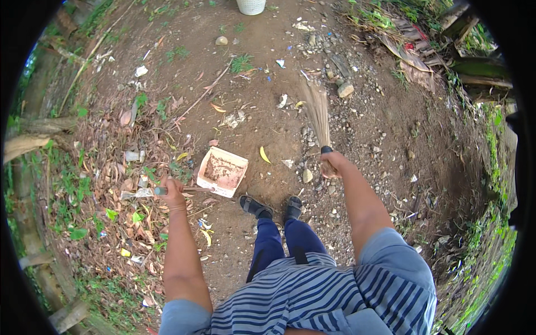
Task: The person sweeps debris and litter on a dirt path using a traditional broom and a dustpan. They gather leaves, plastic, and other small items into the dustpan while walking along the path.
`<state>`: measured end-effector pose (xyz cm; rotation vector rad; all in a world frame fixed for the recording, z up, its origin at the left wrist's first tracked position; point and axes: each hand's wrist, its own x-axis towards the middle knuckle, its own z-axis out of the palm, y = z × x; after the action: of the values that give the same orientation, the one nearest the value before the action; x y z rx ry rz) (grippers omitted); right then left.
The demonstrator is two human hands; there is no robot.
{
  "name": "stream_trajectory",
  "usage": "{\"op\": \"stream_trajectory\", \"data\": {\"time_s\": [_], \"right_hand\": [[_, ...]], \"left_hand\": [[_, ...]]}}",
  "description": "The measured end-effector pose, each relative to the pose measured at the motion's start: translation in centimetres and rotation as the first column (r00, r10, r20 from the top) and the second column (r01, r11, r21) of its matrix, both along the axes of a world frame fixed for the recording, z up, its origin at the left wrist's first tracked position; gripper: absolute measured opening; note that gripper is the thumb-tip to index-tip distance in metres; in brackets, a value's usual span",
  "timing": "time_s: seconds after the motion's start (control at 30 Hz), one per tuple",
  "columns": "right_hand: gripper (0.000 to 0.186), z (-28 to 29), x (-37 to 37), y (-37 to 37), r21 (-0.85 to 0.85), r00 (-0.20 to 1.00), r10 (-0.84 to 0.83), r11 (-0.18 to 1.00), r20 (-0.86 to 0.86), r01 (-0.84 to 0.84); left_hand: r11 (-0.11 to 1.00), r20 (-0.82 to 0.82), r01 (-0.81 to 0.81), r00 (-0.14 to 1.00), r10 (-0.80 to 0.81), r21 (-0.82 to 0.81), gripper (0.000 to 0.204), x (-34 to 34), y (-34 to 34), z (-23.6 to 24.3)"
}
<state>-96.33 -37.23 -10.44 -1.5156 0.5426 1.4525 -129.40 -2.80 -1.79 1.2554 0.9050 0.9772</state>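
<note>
My left hand is closed round the handle of a dustpan. The pan is pale pink with a ribbed edge, and brown dirt lies spread over its inside. It rests on or just above the ground, left of my feet. In my right hand I grip the dark handle end of a stick broom. Its thin tan bristles fan out forward, away from me, over gravelly dirt; their tips are blurred. Broom and dustpan are well apart.
Dry leaves and scraps of litter cover the left side. Stones, including a larger rock, lie to the right of the broom. A white woven basket stands at the far edge. A yellow leaf lies between dustpan and broom.
</note>
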Motion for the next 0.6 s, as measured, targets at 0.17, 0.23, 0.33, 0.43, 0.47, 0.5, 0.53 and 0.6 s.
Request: {"op": "stream_trajectory", "data": {"time_s": [0.17, 0.23, 0.33, 0.43, 0.47, 0.5, 0.53, 0.6], "right_hand": [[0.023, -3.7, -3.3, 11.4, -0.068, 0.916, 0.394, 0.914, -0.078, -0.399], [0.025, -2.7, -6.6, 13.1, 0.037, 0.88, 0.456, 0.889, -0.131, -0.456], [0.031, 1.1, -8.9, 11.8, 0.185, 0.842, 0.528, 0.844, -0.112, -0.504], [0.032, 5.5, -11.0, 7.5, 0.22, 0.889, 0.456, 0.873, -0.05, -0.436], [0.033, 6.4, -12.5, 6.4, 0.147, 0.91, 0.409, 0.906, -0.062, -0.397], [0.033, 7.0, -13.5, 5.4, 0.11, 0.931, 0.36, 0.929, -0.063, -0.352], [0.034, 7.3, -14.4, 4.5, 0.101, 0.947, 0.315, 0.946, -0.069, -0.308], [0.025, 6.8, -16.7, 4.8, 0.025, 0.957, 0.173, 0.985, -0.234, -0.172]], "left_hand": [[1.0, -0.002, -0.013, 1.0, 0.013, -0.001, 0.021, -1.5, 0.4, -1.0], [0.997, -0.069, 0.026, 0.997, -0.021, 0.076, 0.023, -1.8, 0.1, -1.0], [0.998, -0.063, 0.032, 0.998, -0.028, 0.054, 0.027, -2.0, 0.4, -0.8], [1.0, -0.031, 0.016, 0.999, -0.016, -0.002, 0.029, -1.9, 1.6, -0.6], [1.0, -0.039, 0.012, 0.999, -0.012, -0.002, 0.029, -2.1, 2.1, -0.4], [1.0, -0.04, 0.003, 0.999, -0.003, 0.0, 0.03, -2.2, 2.6, -0.2], [1.0, -0.047, -0.004, 0.999, 0.003, -0.003, 0.03, -2.6, 2.9, 0.1], [0.999, 0.038, -0.008, 0.999, 0.009, -0.048, 0.026, -4.0, 3.6, 1.0]]}}
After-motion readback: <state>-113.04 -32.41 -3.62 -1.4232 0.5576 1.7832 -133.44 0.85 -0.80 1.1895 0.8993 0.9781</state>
